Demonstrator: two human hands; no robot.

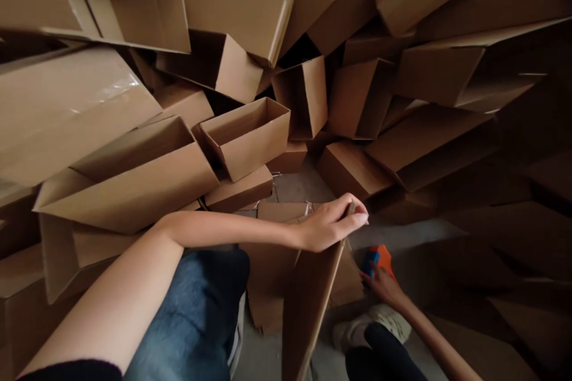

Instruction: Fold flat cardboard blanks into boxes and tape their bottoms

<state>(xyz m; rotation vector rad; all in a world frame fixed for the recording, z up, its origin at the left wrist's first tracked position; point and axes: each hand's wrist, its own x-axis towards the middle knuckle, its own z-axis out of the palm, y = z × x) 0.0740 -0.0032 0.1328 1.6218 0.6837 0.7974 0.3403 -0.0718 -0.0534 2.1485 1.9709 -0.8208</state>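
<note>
My left hand reaches across the middle of the view with its fingers closed over the top edge of a cardboard box. That box stands on edge between my legs, and its brown side runs down to the bottom of the view. Lower and to the right, my right hand is wrapped round an orange and blue tool that looks like a tape dispenser. The tool is beside the box, apart from my left hand. Part of the tool is hidden by my fingers, and the area is dim.
Many cardboard boxes lie heaped ahead and on both sides, such as an open long box at left and a small open box. Flattened cardboard lies on the grey floor. My shoe is at lower right.
</note>
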